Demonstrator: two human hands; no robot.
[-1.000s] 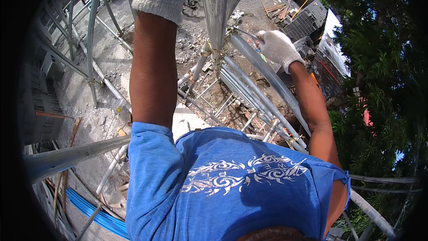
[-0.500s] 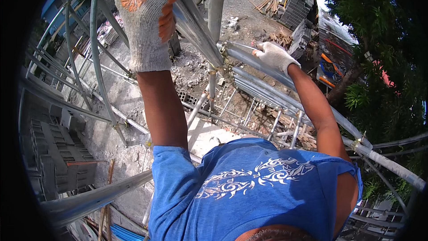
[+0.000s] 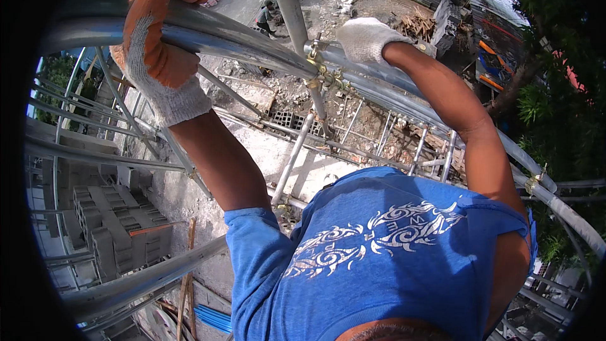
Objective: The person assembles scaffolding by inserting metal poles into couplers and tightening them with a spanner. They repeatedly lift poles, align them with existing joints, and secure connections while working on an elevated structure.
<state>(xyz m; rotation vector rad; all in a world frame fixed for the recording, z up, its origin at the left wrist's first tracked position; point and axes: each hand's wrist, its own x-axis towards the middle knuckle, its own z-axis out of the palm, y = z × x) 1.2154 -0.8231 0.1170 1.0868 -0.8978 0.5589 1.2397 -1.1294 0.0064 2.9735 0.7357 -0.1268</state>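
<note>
My left hand (image 3: 158,57), in a knitted white glove with an orange coated palm, is wrapped round a steel scaffold pipe (image 3: 246,44). A second pipe runs close along it. These pipes slope down to a clamp joint (image 3: 323,72) beside an upright pipe (image 3: 287,6). My right hand (image 3: 366,39), in the same kind of glove, is just right of the joint, over a long pipe (image 3: 410,85) that slopes to the lower right. Its fingers curl out of sight, and what they hold is hidden.
Scaffold tubes (image 3: 69,151) criss-cross at left. Grey concrete blocks (image 3: 120,221) are stacked below them. Another clamp (image 3: 533,182) joins pipes at right, near a leafy tree (image 3: 536,107). A person (image 3: 265,17) is on the ground far below, left of the upright.
My left hand has swung left and down with the pipe, which now lies flatter. My right hand has shifted slightly left and up, its fingers turning out of sight.
</note>
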